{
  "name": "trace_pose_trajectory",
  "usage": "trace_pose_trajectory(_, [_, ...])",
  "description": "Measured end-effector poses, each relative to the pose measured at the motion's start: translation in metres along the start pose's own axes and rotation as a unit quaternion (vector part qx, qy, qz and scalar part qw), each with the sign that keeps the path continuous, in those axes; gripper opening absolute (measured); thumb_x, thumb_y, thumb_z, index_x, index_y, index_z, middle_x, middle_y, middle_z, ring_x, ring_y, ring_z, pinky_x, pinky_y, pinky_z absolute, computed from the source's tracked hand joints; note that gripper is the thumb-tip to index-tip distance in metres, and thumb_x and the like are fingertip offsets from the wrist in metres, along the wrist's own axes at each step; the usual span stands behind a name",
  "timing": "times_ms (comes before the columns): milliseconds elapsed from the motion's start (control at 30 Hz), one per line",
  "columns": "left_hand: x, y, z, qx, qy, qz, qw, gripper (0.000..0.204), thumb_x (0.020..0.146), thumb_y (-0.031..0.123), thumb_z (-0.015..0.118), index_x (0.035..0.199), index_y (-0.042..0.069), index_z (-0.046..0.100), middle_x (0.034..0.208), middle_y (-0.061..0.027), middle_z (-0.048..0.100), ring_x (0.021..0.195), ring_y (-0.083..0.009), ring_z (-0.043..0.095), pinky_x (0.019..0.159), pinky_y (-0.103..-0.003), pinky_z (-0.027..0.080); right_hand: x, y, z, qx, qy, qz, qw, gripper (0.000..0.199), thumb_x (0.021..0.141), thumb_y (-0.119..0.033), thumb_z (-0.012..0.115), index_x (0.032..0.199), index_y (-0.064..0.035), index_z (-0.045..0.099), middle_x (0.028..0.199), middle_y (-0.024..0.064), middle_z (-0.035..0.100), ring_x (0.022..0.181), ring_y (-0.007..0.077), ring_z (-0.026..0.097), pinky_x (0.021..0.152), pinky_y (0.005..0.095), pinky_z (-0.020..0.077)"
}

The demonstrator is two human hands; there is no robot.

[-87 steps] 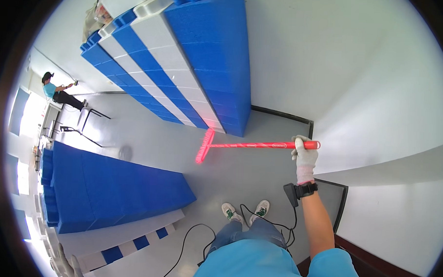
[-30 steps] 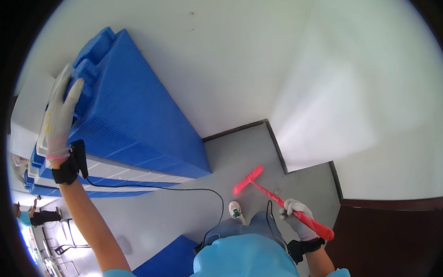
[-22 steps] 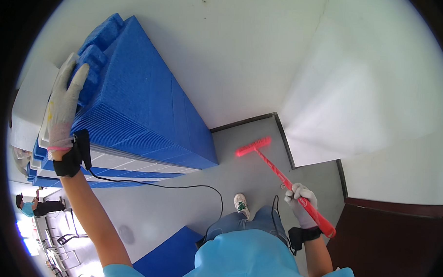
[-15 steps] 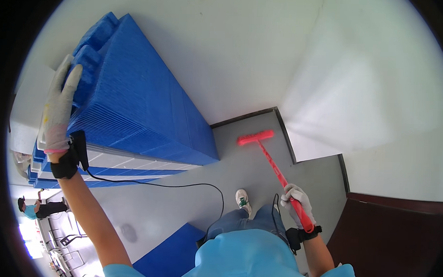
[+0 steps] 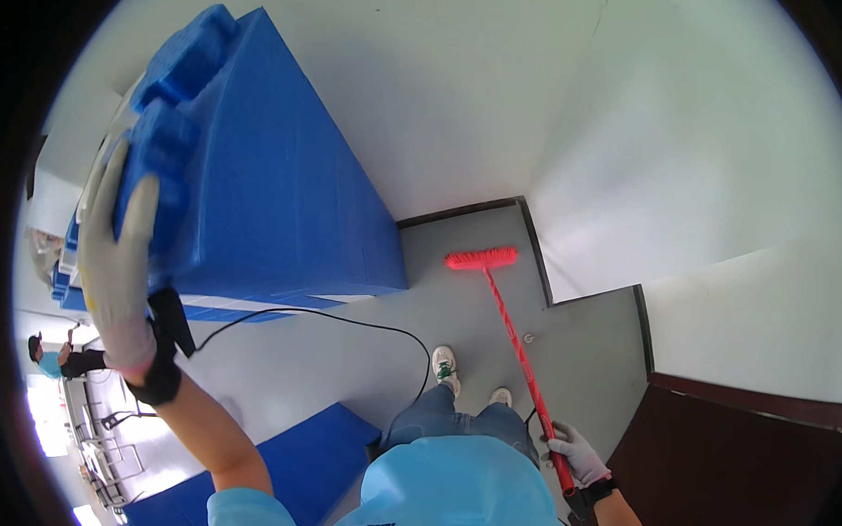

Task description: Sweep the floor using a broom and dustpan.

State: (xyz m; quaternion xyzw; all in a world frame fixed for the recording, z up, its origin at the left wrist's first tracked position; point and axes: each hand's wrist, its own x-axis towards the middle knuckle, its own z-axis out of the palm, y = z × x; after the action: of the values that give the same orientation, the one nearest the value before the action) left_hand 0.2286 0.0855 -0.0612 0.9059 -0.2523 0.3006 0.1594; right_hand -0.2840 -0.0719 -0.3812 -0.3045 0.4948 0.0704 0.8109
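Observation:
My left hand (image 5: 116, 271), in a white glove, rests with its fingers stretched and apart against the rounded lugs (image 5: 161, 147) on top of a tall blue stack (image 5: 289, 184). Whether it presses on them I cannot tell. In a grey-white glove, my right hand (image 5: 579, 456) is closed round the red handle of a push broom (image 5: 520, 345), close to its dark end. The broom's red bristle head (image 5: 481, 258) lies on the grey floor near the wall corner. A black device is strapped to my left wrist, and a dark band circles my right wrist.
White walls (image 5: 627, 205) with dark skirting form a stepped corner ahead. A dark brown panel (image 5: 729, 469) stands at the right. A blue mat (image 5: 293, 463) lies at lower left. A black cable (image 5: 345, 318) loops from my left wrist. A person (image 5: 61, 354) stands at far left.
My left hand has come lower in the picture, still at the stack's top. My right hand has moved lower and sits nearer the handle's end; more of the handle shows below the broom head.

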Motion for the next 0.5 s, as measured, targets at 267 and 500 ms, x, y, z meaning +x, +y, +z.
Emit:
trace_pose_trajectory(267, [-0.175,0.002,-0.101,0.008,0.003,0.023,1.000,0.069,0.081,0.048,0.046,0.133,0.002,0.044,0.140,-0.0187,0.038,0.130,-0.0343,0.036,0.105,-0.047,0.028,-0.002,0.080,-0.109,-0.064,-0.024,0.171,0.983,0.047,0.085,-0.010,0.060,0.125,0.0023,0.039,0.082,0.0090,0.056,0.064,0.0184,0.059,0.058,0.0321,0.0530])
trace_pose_trajectory(500, [-0.310,0.050,-0.177,-0.101,-0.076,-0.100,0.987,0.093,0.076,0.052,0.062,0.144,0.006,0.020,0.143,-0.0206,0.030,0.128,-0.0331,0.034,0.105,-0.044,0.026,0.012,0.081,-0.182,-0.296,0.141,0.177,0.928,0.026,0.081,-0.023,0.064,0.092,-0.0010,0.059,0.062,0.0026,0.052,0.047,0.0146,0.051,0.045,0.0303,0.0484])
